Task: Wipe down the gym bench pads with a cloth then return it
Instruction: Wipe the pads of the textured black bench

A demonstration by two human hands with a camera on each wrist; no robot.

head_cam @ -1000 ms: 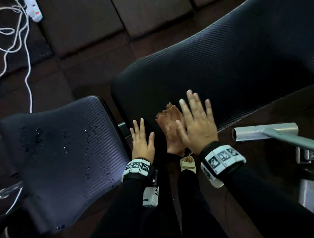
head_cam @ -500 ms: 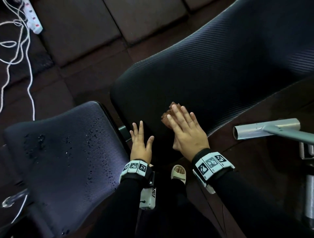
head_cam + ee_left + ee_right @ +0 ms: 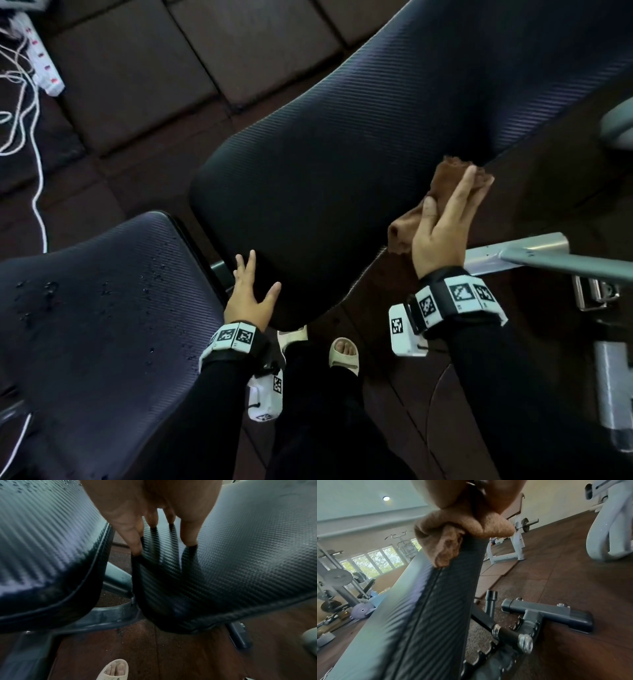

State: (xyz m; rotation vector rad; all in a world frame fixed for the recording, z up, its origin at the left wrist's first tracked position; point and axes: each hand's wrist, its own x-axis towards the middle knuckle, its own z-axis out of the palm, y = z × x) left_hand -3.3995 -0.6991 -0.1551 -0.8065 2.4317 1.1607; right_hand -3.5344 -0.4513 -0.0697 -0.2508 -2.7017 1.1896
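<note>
The black ribbed back pad (image 3: 376,137) slopes up to the right. The seat pad (image 3: 102,325) lies lower left with water droplets on it. My left hand (image 3: 251,294) rests flat on the back pad's lower end, fingers spread; in the left wrist view its fingertips (image 3: 137,540) touch the back pad (image 3: 240,561) beside the seat pad (image 3: 42,547). My right hand (image 3: 445,219) presses the brown cloth (image 3: 404,229) against the pad's right side edge with straight fingers. The cloth (image 3: 453,531) bunches over that edge of the back pad (image 3: 428,615).
A grey frame tube (image 3: 513,253) juts out just right of my right hand. A power strip with white cables (image 3: 44,68) lies on the floor tiles at top left. My sandalled foot (image 3: 344,354) stands under the pad. Other gym machines (image 3: 513,540) stand farther off.
My right hand has slid the cloth from the lower end of the back pad out to its right side edge. The left hand has stayed on the pad's lower end.
</note>
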